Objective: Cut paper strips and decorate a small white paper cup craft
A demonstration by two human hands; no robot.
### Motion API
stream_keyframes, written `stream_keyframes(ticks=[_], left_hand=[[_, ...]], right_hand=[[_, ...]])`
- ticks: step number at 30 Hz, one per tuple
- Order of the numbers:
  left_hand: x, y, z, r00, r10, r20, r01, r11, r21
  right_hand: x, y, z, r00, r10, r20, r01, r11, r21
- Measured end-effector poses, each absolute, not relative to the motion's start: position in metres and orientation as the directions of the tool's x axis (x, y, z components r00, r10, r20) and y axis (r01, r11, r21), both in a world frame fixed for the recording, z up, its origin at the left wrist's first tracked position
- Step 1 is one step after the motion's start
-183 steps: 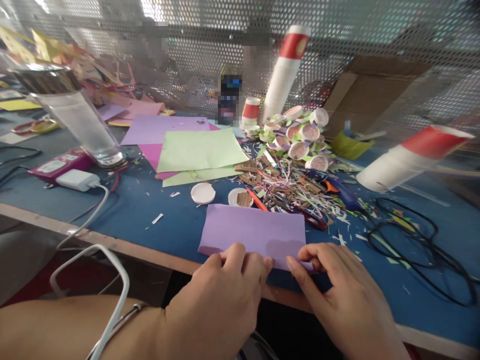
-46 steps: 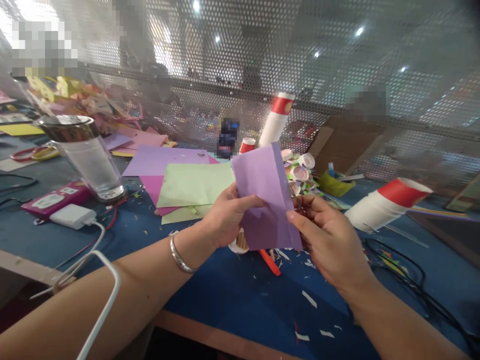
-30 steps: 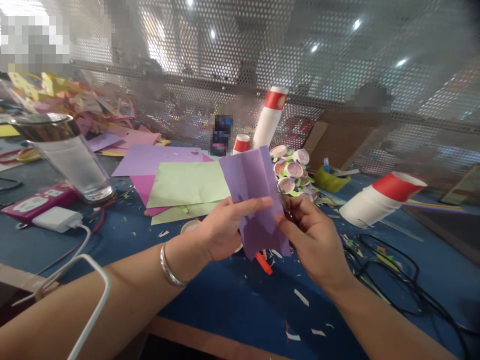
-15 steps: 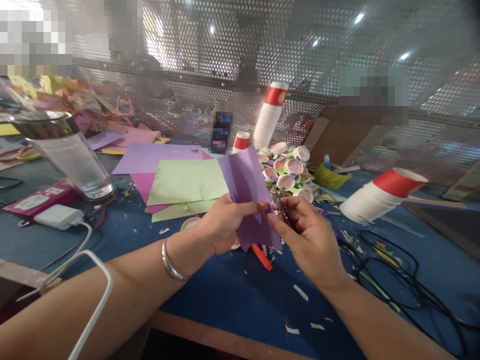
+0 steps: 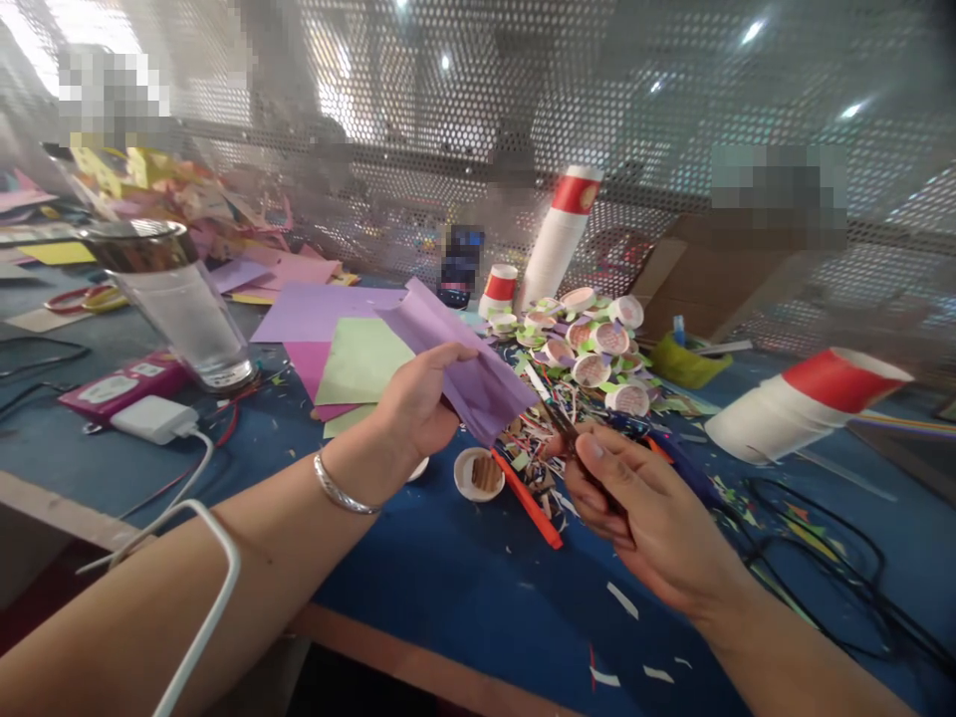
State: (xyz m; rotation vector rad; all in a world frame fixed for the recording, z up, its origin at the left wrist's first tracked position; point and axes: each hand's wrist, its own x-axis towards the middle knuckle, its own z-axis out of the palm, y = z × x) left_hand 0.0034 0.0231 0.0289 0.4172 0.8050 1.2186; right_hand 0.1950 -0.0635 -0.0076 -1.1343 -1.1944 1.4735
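Paper [image 5: 489, 380]: purple, creased, tilted, in left hand [image 5: 424, 400]. Scissors [image 5: 563, 428]: dark, in right hand [image 5: 643, 506], tips beside paper's corner.

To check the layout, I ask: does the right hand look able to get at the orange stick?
Probably yes: the orange stick lies near the right hand, its near end uncovered. But this hand holds scissors, so it would likely need to put them down first.

I count two hands [image 5: 424, 400] [image 5: 643, 503], one held sheet [image 5: 484, 378], one tumbler [image 5: 179, 314], perhaps three cup stacks [image 5: 557, 244] [image 5: 500, 287] [image 5: 803, 406].
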Motion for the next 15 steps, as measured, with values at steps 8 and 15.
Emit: stream_keyframes(ticks=[8,15], left_hand=[[0.0025,0.0222,0.0264,0.122,0.942,-0.312,-0.685,0.307,0.661],[0.0051,0.0178,0.0246,0.134,0.941,-0.311,-0.684,0.315,0.658]], right_hand=[[0.1941,-0.0650,-0.0035,-0.201,0.958,-0.203,-0.142,-0.233,-0.962],[0.1939,-0.0642,-0.0034,-0.202,0.955,-0.218,-0.167,-0.253,-0.953]])
